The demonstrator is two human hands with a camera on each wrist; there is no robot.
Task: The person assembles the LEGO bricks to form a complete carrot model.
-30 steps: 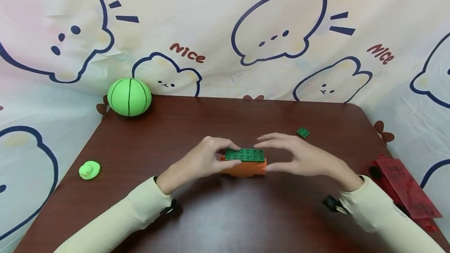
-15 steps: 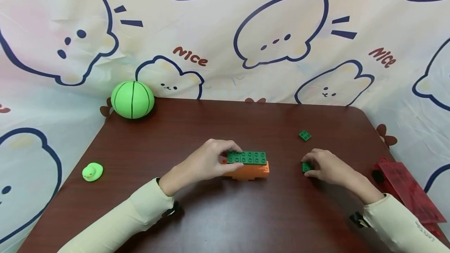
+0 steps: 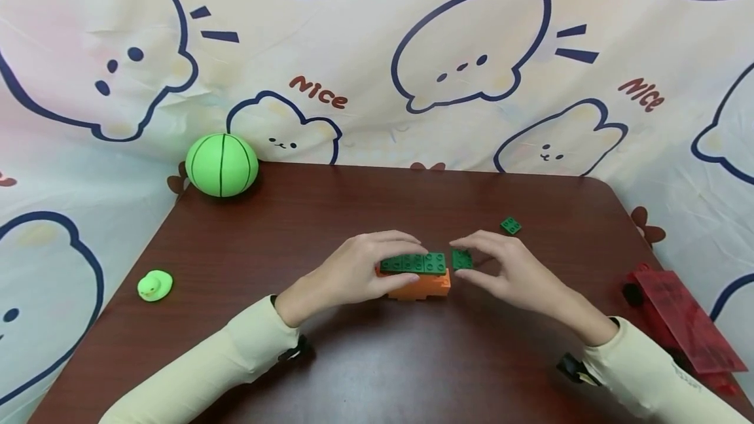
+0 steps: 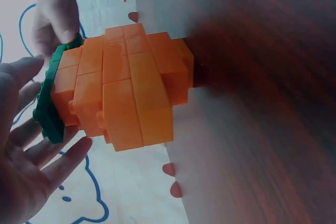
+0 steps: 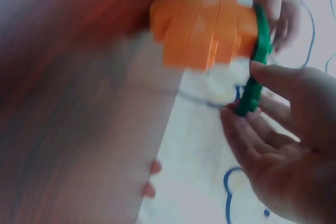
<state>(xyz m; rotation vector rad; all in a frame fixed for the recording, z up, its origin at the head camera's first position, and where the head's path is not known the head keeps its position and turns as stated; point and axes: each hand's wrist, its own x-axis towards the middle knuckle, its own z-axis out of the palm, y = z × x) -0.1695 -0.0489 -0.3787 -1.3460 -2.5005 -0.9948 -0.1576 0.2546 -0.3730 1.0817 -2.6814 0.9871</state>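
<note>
A stepped structure of orange building blocks [image 4: 123, 85] stands on the table, topped by a row of studded green plates [image 3: 432, 263]. My left hand [image 3: 359, 267] spans its top, thumb on the near side and fingers on the far side, holding it around the green layer. At its right end, my right hand [image 3: 512, 267] pinches a small green building block [image 3: 462, 259] between thumb and fingers. In the right wrist view that green block [image 5: 247, 98] is close beside the structure's green top. Farther back lies another small green building block [image 3: 510, 226].
A green ball [image 3: 221, 165] sits at the table's back left corner, and a light green rubber duck [image 3: 155, 286] lies at the left. On the right edge is a red translucent toy with dark wheels [image 3: 686, 319]. A printed cloth wall [image 3: 365, 136] closes off the back.
My right hand left the structure, picked up a small green block from the table at the right, and brought it back to the structure's right end. My left hand has slid slightly right.
</note>
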